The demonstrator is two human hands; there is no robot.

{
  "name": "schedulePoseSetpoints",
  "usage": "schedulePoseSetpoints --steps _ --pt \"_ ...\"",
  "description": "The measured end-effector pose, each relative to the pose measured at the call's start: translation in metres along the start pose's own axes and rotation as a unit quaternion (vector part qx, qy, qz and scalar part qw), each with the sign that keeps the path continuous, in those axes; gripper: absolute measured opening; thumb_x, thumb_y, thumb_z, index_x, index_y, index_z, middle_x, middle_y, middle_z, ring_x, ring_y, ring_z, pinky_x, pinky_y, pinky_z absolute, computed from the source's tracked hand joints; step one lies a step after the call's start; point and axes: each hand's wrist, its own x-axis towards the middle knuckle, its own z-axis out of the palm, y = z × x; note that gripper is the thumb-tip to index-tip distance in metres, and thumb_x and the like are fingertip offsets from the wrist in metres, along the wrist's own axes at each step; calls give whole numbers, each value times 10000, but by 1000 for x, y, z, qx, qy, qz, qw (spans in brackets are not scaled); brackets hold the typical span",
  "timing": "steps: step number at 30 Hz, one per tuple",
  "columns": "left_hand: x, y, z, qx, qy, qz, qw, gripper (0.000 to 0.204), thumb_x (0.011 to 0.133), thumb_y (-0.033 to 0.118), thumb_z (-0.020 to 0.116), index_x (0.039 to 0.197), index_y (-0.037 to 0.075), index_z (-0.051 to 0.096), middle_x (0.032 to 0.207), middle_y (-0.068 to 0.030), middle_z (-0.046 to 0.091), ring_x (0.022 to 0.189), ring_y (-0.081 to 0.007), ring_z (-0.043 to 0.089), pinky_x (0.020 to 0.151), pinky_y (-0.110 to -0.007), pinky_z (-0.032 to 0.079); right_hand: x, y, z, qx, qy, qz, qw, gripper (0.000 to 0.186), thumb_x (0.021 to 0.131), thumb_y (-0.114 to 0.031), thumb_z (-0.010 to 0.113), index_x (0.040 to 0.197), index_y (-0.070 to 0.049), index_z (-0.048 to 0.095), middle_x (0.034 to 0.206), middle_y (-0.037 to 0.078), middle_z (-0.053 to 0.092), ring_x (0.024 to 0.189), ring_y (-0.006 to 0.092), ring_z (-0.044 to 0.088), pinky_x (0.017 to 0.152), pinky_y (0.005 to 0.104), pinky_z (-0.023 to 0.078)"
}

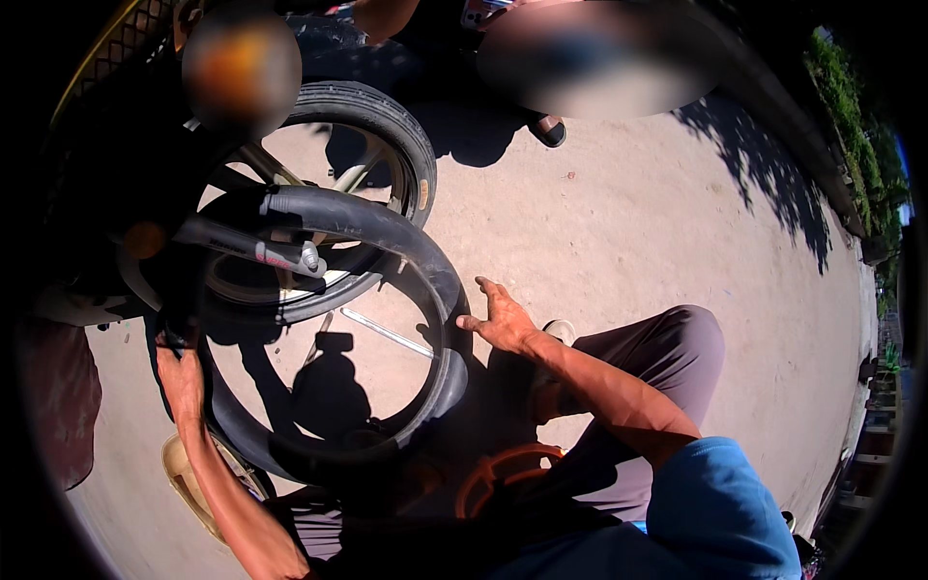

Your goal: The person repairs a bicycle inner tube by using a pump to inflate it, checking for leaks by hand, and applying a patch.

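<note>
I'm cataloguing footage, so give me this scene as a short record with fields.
Main thing: black rubber inner tube, ring-shaped
Right hand: fingers spread, thumb at the tube's right side
Left hand: at the tube's left side, fingertips shadowed, grip unclear
Behind tube: black-tyred spoked wheel
Seen through tube: straight silver metal bar on pale ground

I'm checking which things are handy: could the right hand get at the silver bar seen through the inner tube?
Probably yes: the right hand is open. The side of the inner tube lies between, but the silver bar shows through the tube's open middle.
</note>
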Motion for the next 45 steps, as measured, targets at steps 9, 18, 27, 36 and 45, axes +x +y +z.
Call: schedulePoseSetpoints --steps 9,18,27,36,45 --pt "4 26 5 57 -18 14 998 653 975 432 608 1392 -65 524 1388 -269 578 1291 -408 550 1091 -399 412 8 19 2 2 -24 9 1000 1033 828 -511 773 1560 -7 246 1521 302 387 1400 425 429 1165 465 377" --pt "17 -12 17 15 -38 -2 999 663 951 452 587 1398 -32 523 1358 -293 585 1276 -435 552 1077 -399 415 94 19 20 230 -12 -61 971 1222 676 -523 898 1573 -17 240 1530 265 421 1419 385 429 1181 412 366" --pt "-92 -102 74 -162 -68 -123 977 777 970 412 686 1558 74 307 1433 -191 519 1280 -294 508 1110 -378 372 93 -139 -82 52 -55 -223 972 956 645 -534 877 1364 7 555 1178 253 678 1130 380 652 1011 442 495" --pt "-97 -95 153 -254 -155 -297 907 1118 859 503 759 1589 -31 102 1586 -240 315 1454 -329 345 1224 -383 233 99 -201 -130 -84 -50 -291 952 966 635 -521 882 1374 -1 541 1139 262 699 1033 385 704 954 449 543" --pt "-41 -102 96 -597 -90 -255 755 689 979 609 517 1301 6 606 1214 -144 673 1100 -265 642 999 -375 499 103 -145 -95 38 -71 -178 981 924 638 -509 875 1347 -1 567 1077 243 701 1006 329 695 903 418 549"
